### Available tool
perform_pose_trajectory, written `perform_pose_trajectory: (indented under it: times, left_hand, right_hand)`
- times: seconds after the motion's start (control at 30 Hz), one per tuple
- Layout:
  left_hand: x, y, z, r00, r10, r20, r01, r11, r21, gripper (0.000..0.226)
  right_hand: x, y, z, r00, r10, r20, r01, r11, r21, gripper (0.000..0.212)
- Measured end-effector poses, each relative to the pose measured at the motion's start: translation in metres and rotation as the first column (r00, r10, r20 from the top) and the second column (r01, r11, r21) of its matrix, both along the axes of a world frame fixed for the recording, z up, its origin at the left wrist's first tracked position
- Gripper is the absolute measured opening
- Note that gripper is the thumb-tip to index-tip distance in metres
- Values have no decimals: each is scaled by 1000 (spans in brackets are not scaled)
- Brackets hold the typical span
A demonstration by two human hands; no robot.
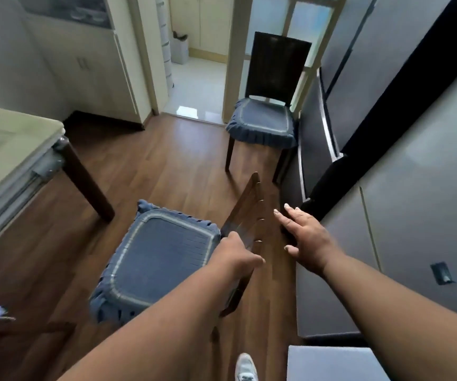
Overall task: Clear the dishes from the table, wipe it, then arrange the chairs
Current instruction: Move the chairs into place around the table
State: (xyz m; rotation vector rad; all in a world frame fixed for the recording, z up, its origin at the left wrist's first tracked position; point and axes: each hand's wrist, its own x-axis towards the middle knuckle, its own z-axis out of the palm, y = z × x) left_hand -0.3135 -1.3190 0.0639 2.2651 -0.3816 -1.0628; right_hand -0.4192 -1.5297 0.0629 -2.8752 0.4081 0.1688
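Fingers of the left hand (237, 253) curl round the backrest of the near chair (161, 259), likely to steer it toward the dining table (10, 149). Right hand (305, 236) hovers spread beside the backrest, touching nothing. Second chair (263, 116) stands well beyond the table, by the fridge (414, 188).

A chair (164, 254) stands on the floor (150, 160) just right of the surface (10, 138), its back toward the fridge (386, 188) on the right. The left hand (235, 257) holds that back; the right hand (307, 237) hangs between it and the fridge. Beyond, a second chair (265, 119) stands beside the fridge, before a doorway (194, 86). A cabinet (84, 64) lies behind the surface.
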Motion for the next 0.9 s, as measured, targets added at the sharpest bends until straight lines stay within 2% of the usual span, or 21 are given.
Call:
perform_pose_trajectory:
  times: [0.1, 0.2, 0.3, 0.4, 0.5, 0.6, 0.8, 0.9]
  left_hand:
    - [-7, -10, -8, 998, 8, -58, -4, 998, 62, 78]
    - [-19, -21, -16, 999, 5, -51, 0, 995, 97, 69]
    - [-27, -32, -22, 997, -5, 81, -5, 992, 123, 53]
    - [-33, -36, -26, 989, 9, 145, -29, 990, 138, 37]
    - [-37, -38, -26, 980, 9, 199, -41, 986, 159, 25]
    - [-38, -38, -23, 973, -43, 228, -8, 977, 215, 17]
    - [-31, -28, -18, 966, -47, 253, -25, 961, 275, 19]
    - [-24, -13, -22, 963, -20, 267, -56, 960, 274, 21]
  right_hand:
    - [51, -13, 10, 945, 296, -136, -317, 934, -167, 113]
    - [89, -15, 13, 853, 428, -298, -493, 848, -194, 104]
    - [109, -18, 2, 789, 465, -401, -562, 810, -166, 84]
    - [115, -20, -4, 758, 521, -394, -627, 749, -216, 58]
    - [121, -20, -6, 702, 573, -423, -701, 661, -267, 59]
    - [131, -17, -6, 650, 612, -451, -756, 578, -306, 47]
    - [151, -5, -3, 554, 661, -506, -832, 422, -360, 38]
    - [161, 7, -4, 541, 682, -492, -840, 406, -360, 37]
